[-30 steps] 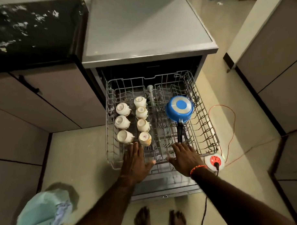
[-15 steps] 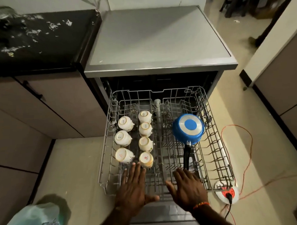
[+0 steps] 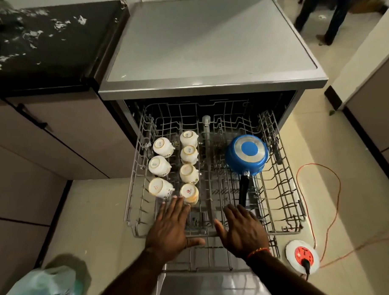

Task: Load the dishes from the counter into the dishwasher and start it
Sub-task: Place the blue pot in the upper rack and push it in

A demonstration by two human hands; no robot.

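Grip: both hands flat, fingers straight, holding nothing, left hand (image 3: 170, 227) and right hand (image 3: 242, 229) on the front of the rack (image 3: 286, 201) | Load: seven cups (image 3: 189, 173) upturned left, pan (image 3: 246, 155) upturned right, rack half out of the dishwasher (image 3: 207, 49) | Step: we judge loading done, rack going in | Next: even push with both palms, then shut the door, start | Pose: forearms reach forward, palms down.

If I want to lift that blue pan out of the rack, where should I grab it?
Probably by its black handle. The blue pan lies upside down in the rack, with the handle pointing toward the front edge, just beyond the right hand. Come in from the front and above, wrap the fingers round the handle and lift up.
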